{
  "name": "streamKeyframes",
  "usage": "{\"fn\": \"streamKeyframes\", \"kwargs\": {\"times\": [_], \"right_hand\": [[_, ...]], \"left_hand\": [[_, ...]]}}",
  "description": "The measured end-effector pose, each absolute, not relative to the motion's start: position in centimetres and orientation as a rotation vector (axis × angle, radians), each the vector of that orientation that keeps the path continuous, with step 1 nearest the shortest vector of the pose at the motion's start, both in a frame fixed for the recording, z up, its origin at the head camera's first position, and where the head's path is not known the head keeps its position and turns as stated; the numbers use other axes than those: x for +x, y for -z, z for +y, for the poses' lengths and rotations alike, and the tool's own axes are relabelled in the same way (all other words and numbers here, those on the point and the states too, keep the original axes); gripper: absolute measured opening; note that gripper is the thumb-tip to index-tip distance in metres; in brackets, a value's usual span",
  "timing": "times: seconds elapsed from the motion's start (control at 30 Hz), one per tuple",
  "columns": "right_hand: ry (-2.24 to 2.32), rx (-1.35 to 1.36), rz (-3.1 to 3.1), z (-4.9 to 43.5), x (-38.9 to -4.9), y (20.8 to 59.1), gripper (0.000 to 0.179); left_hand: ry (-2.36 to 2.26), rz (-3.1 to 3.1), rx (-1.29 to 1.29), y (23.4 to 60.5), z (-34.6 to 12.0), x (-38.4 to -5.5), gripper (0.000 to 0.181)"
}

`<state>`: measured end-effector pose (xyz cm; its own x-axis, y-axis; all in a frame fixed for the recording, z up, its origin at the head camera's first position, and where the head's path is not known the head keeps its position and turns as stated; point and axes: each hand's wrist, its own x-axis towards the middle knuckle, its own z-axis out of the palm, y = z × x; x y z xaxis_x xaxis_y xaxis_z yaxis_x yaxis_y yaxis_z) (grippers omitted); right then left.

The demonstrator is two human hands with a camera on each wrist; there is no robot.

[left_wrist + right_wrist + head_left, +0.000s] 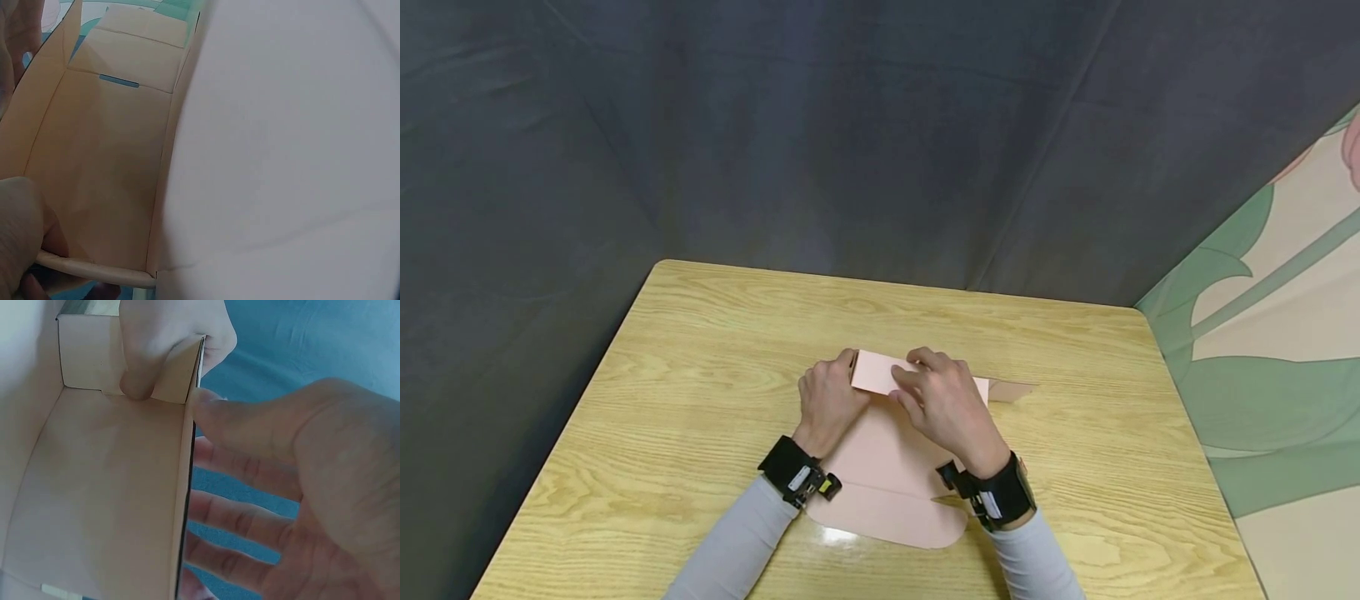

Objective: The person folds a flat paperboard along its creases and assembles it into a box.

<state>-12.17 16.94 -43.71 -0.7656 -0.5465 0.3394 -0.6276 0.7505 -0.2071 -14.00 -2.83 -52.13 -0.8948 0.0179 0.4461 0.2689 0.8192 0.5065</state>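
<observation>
A pale pink cardboard box (874, 372), partly folded up, lies on the wooden table with its lid panel (883, 512) spread toward the person. My left hand (829, 398) grips the folded left end wall, thumb inside and fingers outside, as the right wrist view shows. Across the long wall lies my right hand (943, 400). Its fingers (237, 515) are spread fairly straight against the wall's outer face, and the thumb touches the top edge. In the left wrist view, the box floor (106, 169) has a narrow slot near its far end, where the end panel (131, 56) lies folded outward.
At the box's right end an unfolded flap (1009, 390) sticks out over the table (700, 358). A dark curtain (850, 150) hangs behind the table, and a floral-patterned cloth (1277, 400) is on the right.
</observation>
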Motion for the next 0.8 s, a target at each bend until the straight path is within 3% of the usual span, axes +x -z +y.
{"fn": "streamKeyframes", "kwargs": {"times": [0.4,0.8], "right_hand": [[-0.462,0.920,-2.717,17.00,-12.25,43.58,0.023],[-0.480,0.924,-2.702,17.04,-12.20,43.63,0.022]], "left_hand": [[0.811,-2.699,-0.130,51.99,-2.81,-14.02,0.018],[0.862,-2.676,-0.162,52.13,-2.83,-14.09,0.018]]}}
